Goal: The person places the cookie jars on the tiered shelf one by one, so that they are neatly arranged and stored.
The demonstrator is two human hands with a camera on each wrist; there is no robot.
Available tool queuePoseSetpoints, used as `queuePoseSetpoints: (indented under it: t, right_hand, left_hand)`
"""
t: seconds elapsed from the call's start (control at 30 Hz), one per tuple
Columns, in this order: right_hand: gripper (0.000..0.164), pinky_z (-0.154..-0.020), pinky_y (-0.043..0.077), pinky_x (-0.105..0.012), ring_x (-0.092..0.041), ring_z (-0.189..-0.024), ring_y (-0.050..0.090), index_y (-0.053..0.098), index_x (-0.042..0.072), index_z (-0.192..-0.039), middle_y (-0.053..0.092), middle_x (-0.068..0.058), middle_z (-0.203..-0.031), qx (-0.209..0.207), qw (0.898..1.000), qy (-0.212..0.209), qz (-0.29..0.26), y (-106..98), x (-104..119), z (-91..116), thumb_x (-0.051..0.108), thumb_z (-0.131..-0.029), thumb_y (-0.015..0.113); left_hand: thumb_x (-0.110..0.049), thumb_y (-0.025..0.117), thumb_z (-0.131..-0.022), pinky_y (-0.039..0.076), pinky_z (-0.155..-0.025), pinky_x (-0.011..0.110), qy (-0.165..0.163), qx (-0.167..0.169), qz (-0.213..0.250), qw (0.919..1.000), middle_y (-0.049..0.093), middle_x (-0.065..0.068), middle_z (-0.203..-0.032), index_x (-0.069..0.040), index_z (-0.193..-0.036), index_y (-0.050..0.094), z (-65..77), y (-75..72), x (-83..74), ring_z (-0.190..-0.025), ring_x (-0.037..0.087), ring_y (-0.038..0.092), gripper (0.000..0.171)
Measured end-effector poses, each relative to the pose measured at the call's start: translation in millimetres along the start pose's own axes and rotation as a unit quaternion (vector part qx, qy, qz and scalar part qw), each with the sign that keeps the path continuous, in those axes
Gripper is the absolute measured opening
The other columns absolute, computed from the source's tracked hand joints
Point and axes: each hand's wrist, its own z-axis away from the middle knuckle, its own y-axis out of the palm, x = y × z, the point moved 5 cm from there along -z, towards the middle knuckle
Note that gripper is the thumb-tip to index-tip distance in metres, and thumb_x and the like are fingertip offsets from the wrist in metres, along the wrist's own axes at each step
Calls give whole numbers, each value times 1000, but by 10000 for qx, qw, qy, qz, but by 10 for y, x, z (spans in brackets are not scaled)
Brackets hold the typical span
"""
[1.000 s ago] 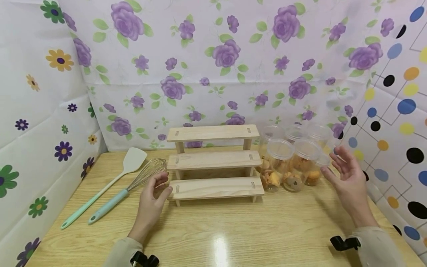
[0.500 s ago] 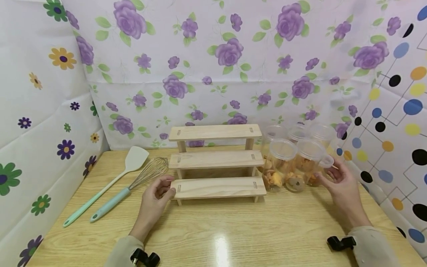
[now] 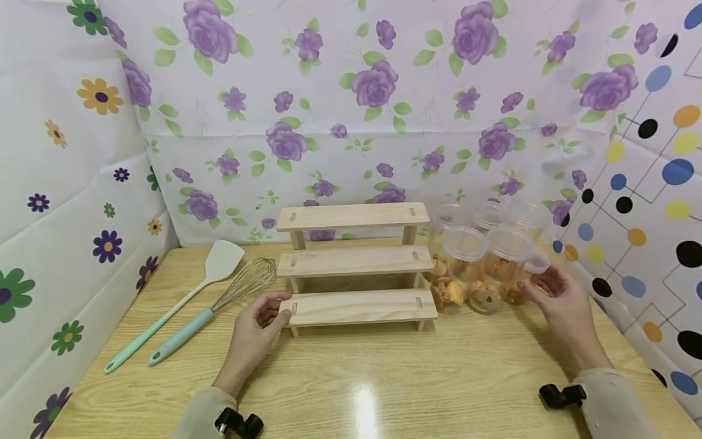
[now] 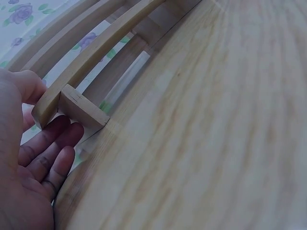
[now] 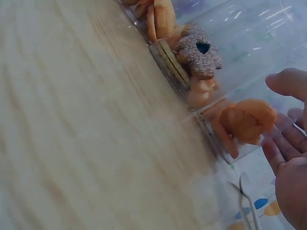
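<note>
"State the condition of the left hand."
"My left hand [image 3: 255,326] is clamped on the left end of the lowest shelf of the wooden three-tier stand [image 3: 353,261]; the other fingers are curled beneath the board. The stand is upright, toward the back edge of the desk [image 3: 329,378]."
"State the condition of the right hand."
"My right hand [image 3: 565,311] is clamped on the rightmost clear jar [image 3: 536,263], thumb in front, fingers behind. This jar stands near the right edge of the desk and contains orange-brown biscuits [image 5: 247,122]."
"List adjacent items."
"Five lidded jars [image 3: 464,242] stand close together to its left and behind it, toward the back right corner. A spatula [image 3: 222,261] and a whisk [image 3: 205,317] lie toward the left edge, the spatula nearer that edge. The whisk's wire end is near the stand's left side."
</note>
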Motion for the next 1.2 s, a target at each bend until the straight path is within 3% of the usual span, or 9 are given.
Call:
queuePoseSetpoints:
  t: [0.23,0.37,0.6,0.83,1.07,1.2]
  right_hand:
    - [54,-95,48,-5,-2,-115,65,63,9,-152,69,14,-127,-246,9988,-147,401,-176,246,-49,11,-102,84]
    - [48,-96,46,-5,-2,-108,63,66,13,-145,69,10,-120,-404,9974,-262,541,-298,461,-127,12,-101,85]
    - [47,-95,49,-7,-7,-104,64,67,9,-143,69,4,-117,-524,9947,-764,445,-448,898,-270,2,-99,83]
    - [51,-90,51,-7,-6,-102,66,69,8,-146,72,7,-119,-686,9914,-1038,406,-593,1272,-440,-1,-97,84]
    - [54,-93,51,-7,-6,-109,69,68,12,-150,74,8,-125,-558,9936,-938,297,-544,1754,-630,8,-99,86]
    - [54,-93,54,-9,-8,-113,71,69,10,-148,76,3,-127,-219,9949,-975,-158,-395,1978,-764,8,-98,87]
  left_hand:
    - [-13,75,-108,56,-84,22,8,2,26,10000,67,12,-113,-15,-135,75,-21,16,0,-97,16,68,26]
    - [-14,75,-109,56,-83,22,13,16,16,10000,66,12,-112,-15,-135,75,-22,14,-4,-96,16,68,27]
    - [-14,74,-109,56,-82,23,-4,18,37,10000,66,12,-112,-14,-136,75,-20,8,-8,-95,16,67,27]
    - [-13,75,-109,55,-79,23,-27,29,97,9999,65,12,-111,-15,-135,75,-26,7,-11,-92,16,66,27]
    - [-14,75,-108,54,-79,23,-65,49,120,9999,66,13,-109,-14,-135,74,-27,7,-4,-91,17,66,27]
    - [-14,75,-108,54,-78,23,-66,65,116,9999,67,13,-108,-14,-136,74,-7,14,3,-90,17,65,27]
